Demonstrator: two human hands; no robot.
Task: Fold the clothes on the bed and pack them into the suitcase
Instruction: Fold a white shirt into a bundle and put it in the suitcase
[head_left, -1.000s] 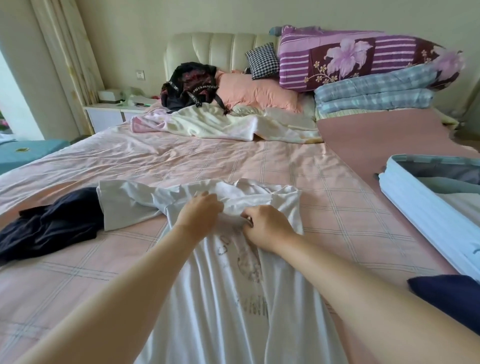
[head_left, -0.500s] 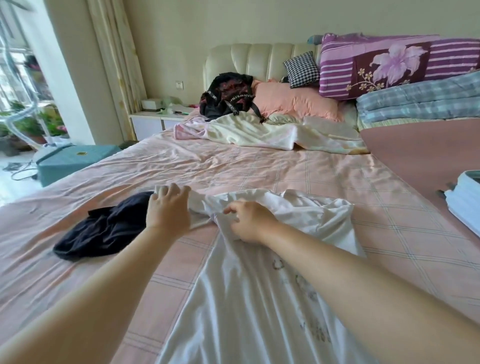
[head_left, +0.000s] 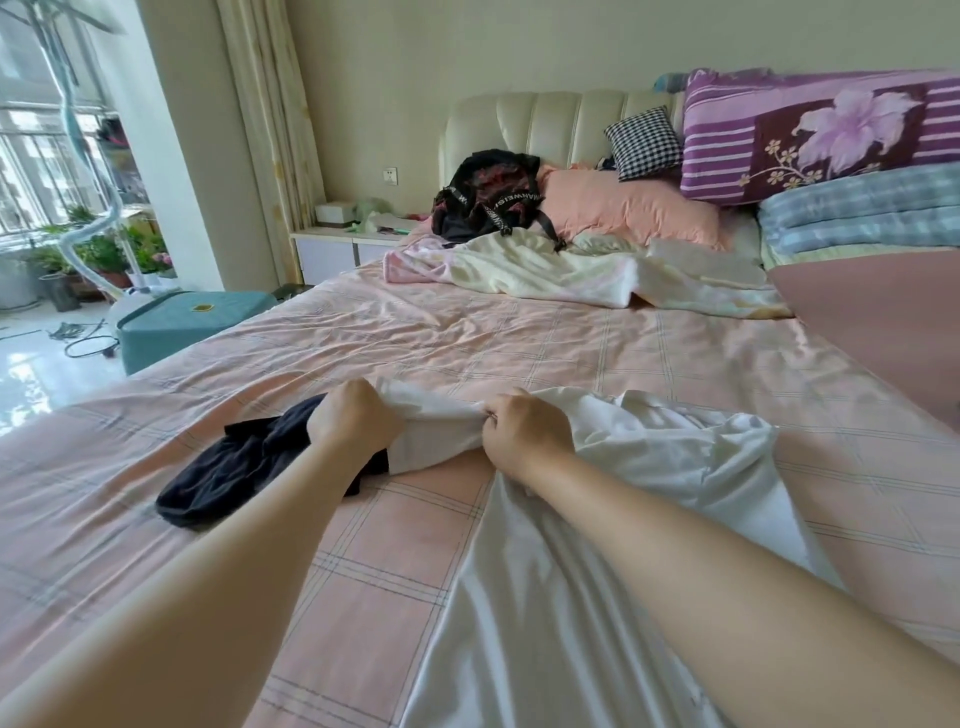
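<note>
A white T-shirt (head_left: 566, 571) lies lengthwise on the pink checked bed (head_left: 519, 343), its body running toward me. My left hand (head_left: 353, 421) grips the end of the shirt's left sleeve. My right hand (head_left: 524, 436) pinches the same sleeve close to the shoulder, so the sleeve is stretched between both hands. Under and left of my left hand a dark navy garment (head_left: 244, 467) sits crumpled on the sheet. The suitcase is out of view.
A black backpack (head_left: 488, 200), a pink pillow (head_left: 628, 208) and a crumpled pale blanket (head_left: 571, 273) lie near the headboard. Folded quilts (head_left: 831, 150) are stacked at the right. A teal box (head_left: 192, 322) stands on the floor beside the bed's left edge.
My view has turned left, so the suitcase has left the frame. Both hands have shifted from the shirt's collar area to its left sleeve, and my left hand now grips the sleeve end.
</note>
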